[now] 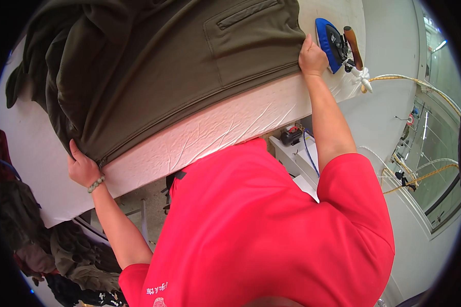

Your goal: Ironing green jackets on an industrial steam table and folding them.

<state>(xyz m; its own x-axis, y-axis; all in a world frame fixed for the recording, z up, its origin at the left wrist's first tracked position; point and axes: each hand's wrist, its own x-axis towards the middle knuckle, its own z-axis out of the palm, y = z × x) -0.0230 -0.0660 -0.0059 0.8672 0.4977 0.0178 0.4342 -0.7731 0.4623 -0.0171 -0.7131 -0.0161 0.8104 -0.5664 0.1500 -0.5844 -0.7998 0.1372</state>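
A dark olive jacket [174, 66] lies spread over a white padded ironing table [210, 138], its zipper edge running along the near side. At the lower left corner of the jacket, my left hand [83, 168] grips the fabric near the zip end, with a beaded bracelet on the wrist. My right hand [312, 57] pinches the jacket's edge at the right, and the fingertips are partly hidden by the cloth. Just right of that hand stands an iron [331, 45] with a blue sole cover and a brown wooden handle. The jacket's left part is bunched in folds.
A yellowish hose and cord [415, 79] run from the iron to the right. Dark garments [82, 256] are heaped at the lower left, below the table's end. A white shelf unit [299, 156] with a small black device stands under the table. Grey wall panels [389, 117] rise at the right.
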